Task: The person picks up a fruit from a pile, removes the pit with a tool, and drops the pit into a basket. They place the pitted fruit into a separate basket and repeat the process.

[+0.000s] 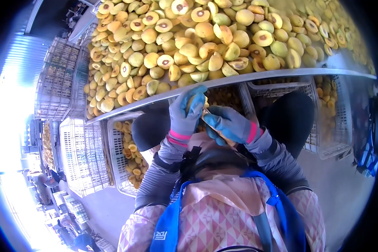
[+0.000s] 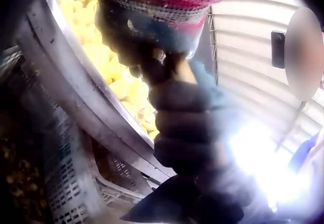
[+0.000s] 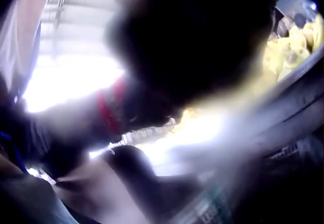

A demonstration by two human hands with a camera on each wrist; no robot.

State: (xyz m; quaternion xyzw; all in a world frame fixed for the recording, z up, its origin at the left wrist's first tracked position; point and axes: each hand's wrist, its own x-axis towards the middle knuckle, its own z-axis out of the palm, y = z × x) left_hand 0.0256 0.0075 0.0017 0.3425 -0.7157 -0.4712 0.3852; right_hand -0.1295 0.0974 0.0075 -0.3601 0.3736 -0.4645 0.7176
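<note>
Both hands wear grey-and-blue gloves and meet just below the table's metal rim (image 1: 239,79). In the head view the left hand (image 1: 188,108) grips a yellow fruit piece (image 1: 191,102), mostly covered by its fingers. Close beside it on the right, the right hand (image 1: 227,124) has its fingers curled round a light-coloured handle (image 1: 214,122) whose tip end lies at the fruit. Halved yellow fruit (image 1: 164,61), some with brown centres, is heaped on the table. In the left wrist view the right hand's curled fingers (image 2: 182,118) are dark; the right wrist view is blurred.
Under the table stand white crates holding fruit, one left of the knees (image 1: 117,155) and one at the right (image 1: 336,122). More stacked crates (image 1: 59,80) stand at the far left. The person's knees are beneath the table edge. In the left wrist view, another person is at the right.
</note>
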